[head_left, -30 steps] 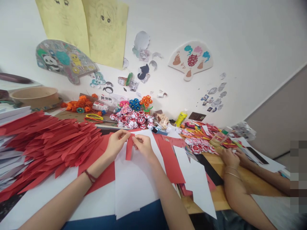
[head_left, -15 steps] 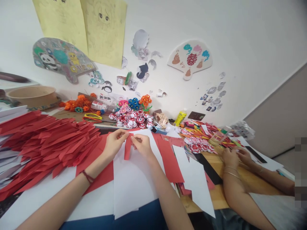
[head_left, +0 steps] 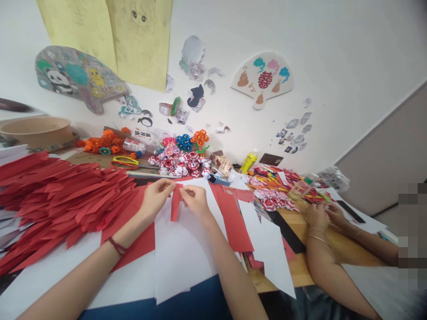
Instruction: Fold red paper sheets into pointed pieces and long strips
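A narrow red paper strip [head_left: 175,206] hangs over white sheets [head_left: 185,253], its upper end between my two hands. My left hand [head_left: 159,195] pinches it from the left with thumb and index finger, and a dark red cord circles that wrist. On the other side, my right hand [head_left: 194,198] has its fingertips closed on the strip's upper right edge. To the left lies a big heap of folded red strips [head_left: 76,195]. Red sheets [head_left: 233,220] lie under and beside the white ones.
Red-and-white paper flowers [head_left: 182,165] stand behind my hands, near a blue watch [head_left: 218,179] and yellow scissors [head_left: 126,160]. A yellow bottle [head_left: 248,162] is by the wall. At the right, another person's hands [head_left: 318,218] work over the wooden table [head_left: 296,220].
The whole view has shifted slightly, so the scene sits a little further left. My hands still hold the red strip in nearly the same pose.
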Action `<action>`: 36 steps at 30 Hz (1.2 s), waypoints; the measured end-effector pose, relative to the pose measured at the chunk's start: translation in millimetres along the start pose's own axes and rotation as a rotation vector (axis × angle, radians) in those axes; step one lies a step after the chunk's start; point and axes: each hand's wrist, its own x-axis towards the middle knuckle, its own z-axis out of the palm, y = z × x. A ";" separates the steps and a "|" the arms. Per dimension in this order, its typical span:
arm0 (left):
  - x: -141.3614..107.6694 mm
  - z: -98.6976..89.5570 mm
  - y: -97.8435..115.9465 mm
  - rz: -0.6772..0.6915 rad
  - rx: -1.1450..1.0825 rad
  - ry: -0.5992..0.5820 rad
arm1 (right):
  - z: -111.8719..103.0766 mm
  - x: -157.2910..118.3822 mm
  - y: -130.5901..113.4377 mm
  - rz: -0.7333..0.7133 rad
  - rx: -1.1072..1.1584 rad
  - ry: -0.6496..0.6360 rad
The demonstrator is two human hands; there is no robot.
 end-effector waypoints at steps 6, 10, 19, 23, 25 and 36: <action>-0.3 0.7 0.4 -0.037 0.041 -0.007 | 0.2 -2.0 -5.0 -0.001 0.012 0.005; -1.8 2.1 3.6 -0.032 0.051 -0.027 | -1.9 -1.9 -6.0 -0.006 0.014 -0.010; 0.3 1.4 -4.2 0.058 0.162 -0.090 | -3.5 -2.2 -2.5 0.067 0.099 -0.060; -1.5 3.0 -3.7 0.038 0.099 -0.090 | -3.7 -3.0 -3.6 0.088 0.127 -0.061; -2.9 4.7 -1.6 0.016 0.054 -0.098 | -4.9 -3.0 -4.0 0.086 0.109 -0.050; -3.8 5.3 -0.8 -0.213 -0.257 -0.093 | -4.5 -4.5 -3.7 0.089 0.048 -0.028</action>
